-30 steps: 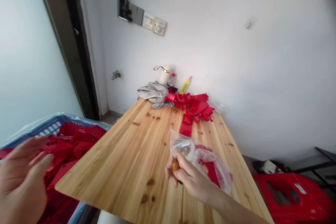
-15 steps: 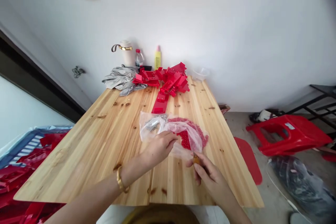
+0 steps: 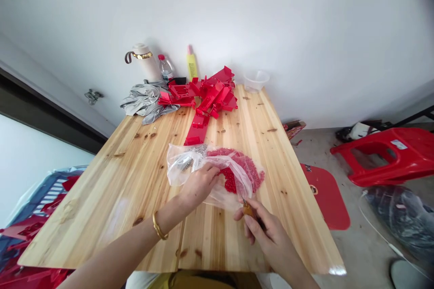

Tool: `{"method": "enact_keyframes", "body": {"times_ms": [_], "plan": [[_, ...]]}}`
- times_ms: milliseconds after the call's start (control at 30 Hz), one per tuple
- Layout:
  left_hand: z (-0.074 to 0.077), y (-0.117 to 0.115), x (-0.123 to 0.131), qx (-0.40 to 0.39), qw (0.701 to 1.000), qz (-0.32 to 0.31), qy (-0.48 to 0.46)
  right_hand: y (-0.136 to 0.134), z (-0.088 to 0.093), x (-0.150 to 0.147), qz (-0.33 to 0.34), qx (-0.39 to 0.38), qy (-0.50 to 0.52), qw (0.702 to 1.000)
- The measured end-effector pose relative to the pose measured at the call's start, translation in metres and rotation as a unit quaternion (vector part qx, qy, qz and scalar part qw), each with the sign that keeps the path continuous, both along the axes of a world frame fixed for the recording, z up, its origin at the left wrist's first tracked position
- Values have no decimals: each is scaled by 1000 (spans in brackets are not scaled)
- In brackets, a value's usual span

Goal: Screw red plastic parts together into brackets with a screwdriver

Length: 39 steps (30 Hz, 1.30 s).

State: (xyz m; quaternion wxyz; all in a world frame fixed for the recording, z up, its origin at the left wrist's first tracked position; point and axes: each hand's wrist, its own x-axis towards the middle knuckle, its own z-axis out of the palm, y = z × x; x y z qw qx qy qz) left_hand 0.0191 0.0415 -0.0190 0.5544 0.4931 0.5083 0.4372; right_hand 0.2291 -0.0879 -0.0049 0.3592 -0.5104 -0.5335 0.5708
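A clear plastic bag (image 3: pixel 244 179) of small red pieces lies on the wooden table (image 3: pixel 135 189), its mouth facing me. My left hand (image 3: pixel 200 183) is closed at the bag's mouth, fingertips pinching the plastic beside the red pieces (image 3: pixel 230 180). In my right hand (image 3: pixel 262 223), just in front of the bag, is a small tool with an orange-brown handle (image 3: pixel 248 210) and a thin metal tip, which points at the bag's near edge. Its exact kind is hidden by my fingers. Left of the red pieces, another clear bag (image 3: pixel 174 167) holds small silvery metal pieces.
Red bent plates (image 3: pixel 213 95) are heaped at the back, near a grey cloth (image 3: pixel 144 99), a cream flask (image 3: pixel 146 65), a water bottle (image 3: pixel 166 70), a yellow bottle (image 3: pixel 191 65) and a clear tub (image 3: pixel 256 82). A blue crate (image 3: pixel 50 189) with red parts stands left; a red stool (image 3: pixel 389 153) lies right.
My view has turned slightly, so the table's things sit further left in the picture. Both hands keep nearly the same places at the bag, with the tool still in my right hand.
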Motion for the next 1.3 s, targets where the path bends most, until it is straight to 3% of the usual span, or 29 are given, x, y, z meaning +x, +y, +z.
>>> {"method": "enact_keyframes", "body": {"times_ms": [33, 100, 167, 233, 433, 600, 933, 1067, 1167, 1233, 1300], "plan": [[-1, 0, 1, 68, 987, -62, 133, 0, -1, 1, 7, 0, -1, 1000], [-3, 1, 3, 180, 893, -162, 379, 1, -2, 4, 21, 2, -4, 1000], [-4, 1, 7, 218, 827, -175, 488, 2, -4, 5, 34, 8, -14, 999], [-4, 0, 9, 228, 807, -174, 516, 2, -5, 6, 42, 16, -24, 999], [-6, -4, -4, 271, 836, -199, 433, -6, -7, 4, 37, 25, -27, 999], [-7, -7, -20, 282, 867, -183, 367, -10, -8, -2, -6, 17, -15, 1000], [-6, -1, -11, 267, 856, -230, 379, -11, 0, -29, -52, 22, -27, 998], [-6, -4, -5, 242, 878, -201, 361, -10, 3, -37, -69, 16, -24, 997], [0, -13, -7, 160, 955, -143, 207, -3, 6, -40, -62, 30, -45, 997], [8, -22, -13, 27, 995, -94, 15, 4, 9, -44, -53, 48, -74, 995], [17, -33, -20, -116, 975, -51, -182, 11, 13, -51, -40, 75, -110, 990]]}}
